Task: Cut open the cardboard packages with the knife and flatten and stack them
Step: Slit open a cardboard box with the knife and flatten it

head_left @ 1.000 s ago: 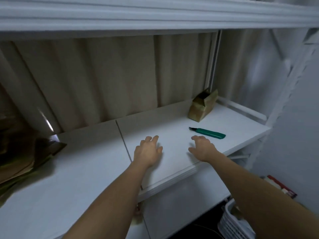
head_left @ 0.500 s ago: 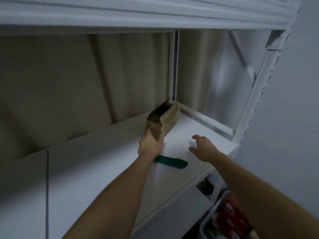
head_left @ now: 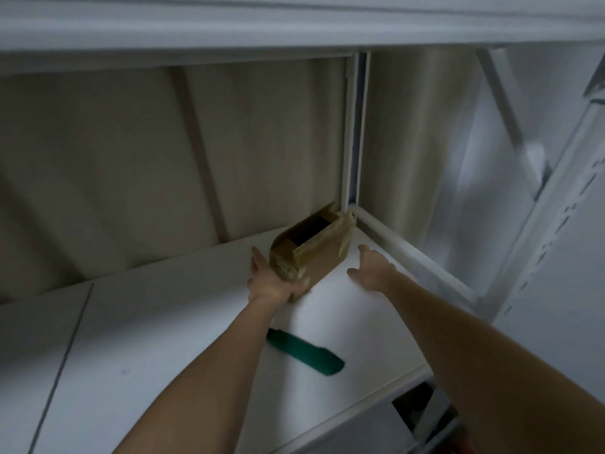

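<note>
1. Cardboard box (head_left: 322, 249): small, brown, lying on the white shelf (head_left: 170, 348) at its far right corner. Top flaps stand open and show a dark interior. Glossy tape wraps the near end and the far right end.
2. Box far end sits close against the corner post (head_left: 355, 132), where the back panel (head_left: 131, 165) meets the right side rail (head_left: 412, 253). Whether it touches the post cannot be told because of blur.
3. Left hand (head_left: 275, 283): at the box's near end. Thumb curls round the near right corner, other fingers run up along the left face. It grips the box.
4. Right hand (head_left: 373, 268): just right of the box, palm down, fingers spread and relaxed, holding nothing. A narrow gap shows between its fingers and the box's right face; it sits between box and side rail.
5. Knife (head_left: 306, 355): green handle, flat on the shelf, nearer than the box and apart from it, lying between the two forearms. Its left tip passes under the left forearm. Neither hand touches it.
6. Shelf edges: front edge runs diagonally at near right, close to the knife's right end. A seam (head_left: 62, 365) crosses the board at left.
7. Open shelf surface extends wide to the left of the left arm. An upper shelf (head_left: 294, 24) closes off the space above.
</note>
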